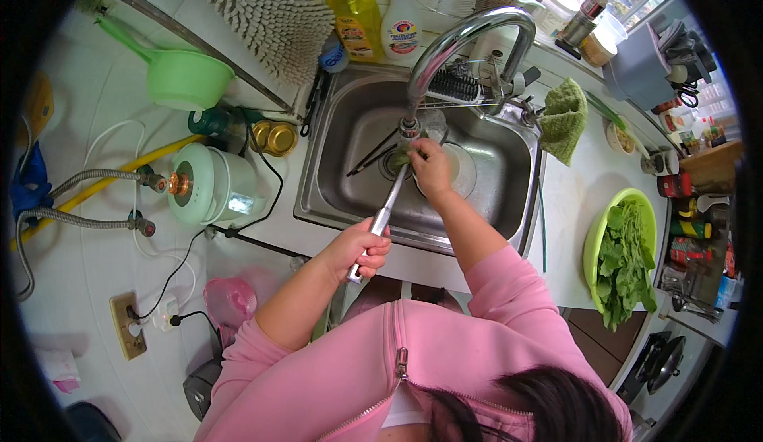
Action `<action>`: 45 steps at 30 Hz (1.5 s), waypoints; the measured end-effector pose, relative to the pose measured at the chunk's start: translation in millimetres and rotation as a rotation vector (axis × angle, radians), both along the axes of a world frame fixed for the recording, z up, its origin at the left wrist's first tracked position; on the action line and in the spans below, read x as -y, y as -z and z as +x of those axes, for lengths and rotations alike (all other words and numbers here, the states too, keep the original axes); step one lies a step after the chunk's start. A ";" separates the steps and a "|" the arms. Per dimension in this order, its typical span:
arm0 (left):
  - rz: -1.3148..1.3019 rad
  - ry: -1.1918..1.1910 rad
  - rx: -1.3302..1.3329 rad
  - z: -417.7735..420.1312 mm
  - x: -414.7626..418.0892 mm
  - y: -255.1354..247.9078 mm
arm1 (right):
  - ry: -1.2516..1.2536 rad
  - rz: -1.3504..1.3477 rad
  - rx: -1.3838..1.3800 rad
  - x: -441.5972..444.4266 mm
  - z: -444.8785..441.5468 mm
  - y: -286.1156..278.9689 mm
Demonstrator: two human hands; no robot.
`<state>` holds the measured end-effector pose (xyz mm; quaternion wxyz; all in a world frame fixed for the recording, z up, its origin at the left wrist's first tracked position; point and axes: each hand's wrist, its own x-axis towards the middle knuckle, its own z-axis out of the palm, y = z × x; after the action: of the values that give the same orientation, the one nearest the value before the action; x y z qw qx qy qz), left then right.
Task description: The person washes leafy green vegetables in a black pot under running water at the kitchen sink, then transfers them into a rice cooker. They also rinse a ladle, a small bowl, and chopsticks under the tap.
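My left hand (365, 250) is closed around the handle of a long metal utensil (390, 200), whose far end lies under the faucet (412, 93) in the steel sink (495, 203). At that end my right hand (430, 165) pinches a green scrubbing pad or cloth (402, 154) against the metal. Its fingers partly hide the pad and the tip. Behind and beside my right hand, a pale round dish (462, 168) and a clear vessel (434, 123) stand in the basin. A pair of dark chopsticks (372, 159) lies left of the pad, near the drain.
A green basin (590, 251) of leafy vegetables (623, 263) stands on the right counter. A green cloth (562, 121) hangs by the faucet valve. Left are a pale green electric cooker (229, 185) with a cord and gold lids (280, 138). Soap (357, 27) and spray bottles (401, 27) stand behind the sink.
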<state>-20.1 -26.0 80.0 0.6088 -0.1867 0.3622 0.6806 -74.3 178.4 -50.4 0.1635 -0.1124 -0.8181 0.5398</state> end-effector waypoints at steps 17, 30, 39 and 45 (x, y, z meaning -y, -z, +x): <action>-0.427 -0.009 -0.345 -3.6 5.5 23.3 | 0.334 -1.287 0.237 -21.5 56.2 11.0; -0.651 0.456 -0.769 25.9 42.0 26.7 | -0.217 0.175 0.181 -1.9 13.1 -21.3; -0.744 0.587 -1.173 40.2 59.9 22.2 | -0.167 0.207 0.527 -36.6 -16.2 19.4; -0.818 0.694 -1.262 28.1 65.6 32.0 | -0.405 0.491 0.017 6.1 8.4 7.4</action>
<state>8.0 -91.5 47.9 0.3506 0.1461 0.8919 0.2455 -65.9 172.3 -57.9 0.0681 0.0913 -0.9310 0.3467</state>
